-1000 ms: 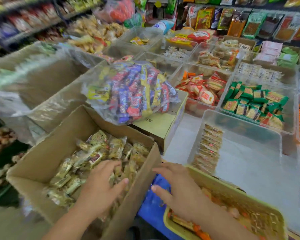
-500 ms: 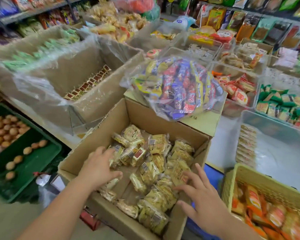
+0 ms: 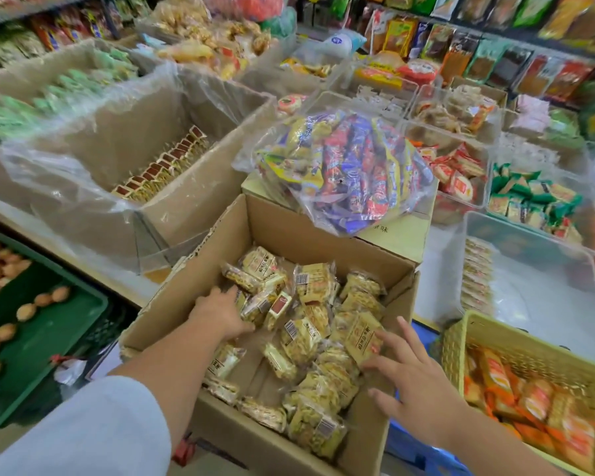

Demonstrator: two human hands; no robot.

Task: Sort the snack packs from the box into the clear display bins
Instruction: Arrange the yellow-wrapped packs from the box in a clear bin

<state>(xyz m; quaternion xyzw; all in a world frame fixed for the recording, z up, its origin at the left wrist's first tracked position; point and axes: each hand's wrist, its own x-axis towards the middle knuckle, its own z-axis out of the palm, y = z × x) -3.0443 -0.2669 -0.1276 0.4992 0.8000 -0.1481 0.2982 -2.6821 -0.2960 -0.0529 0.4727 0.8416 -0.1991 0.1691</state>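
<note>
An open cardboard box [image 3: 299, 235] in front of me holds several yellow snack packs [image 3: 310, 338] in clear wrappers. My left hand [image 3: 219, 314] is down inside the box at its left side; its thumb and fingers close on a pack in the pile, and the fingertips are hidden among the wrappers. Over the box's right rim my right hand [image 3: 416, 383] has its fingers spread, the tips touching the packs. A clear display bin [image 3: 529, 245] stands to the right with a row of like packs [image 3: 476, 280] along its left wall.
A clear bag of mixed candy [image 3: 351, 173] lies on a closed carton behind the box. A yellow basket [image 3: 461, 338] of orange packs sits at right. A plastic-lined carton [image 3: 117, 142] and a green crate [image 3: 49, 331] are at left. More filled bins stand behind.
My view has swung left and down onto the box. My right hand came off the yellow basket and over the box's right rim. My left hand moved deeper among the packs.
</note>
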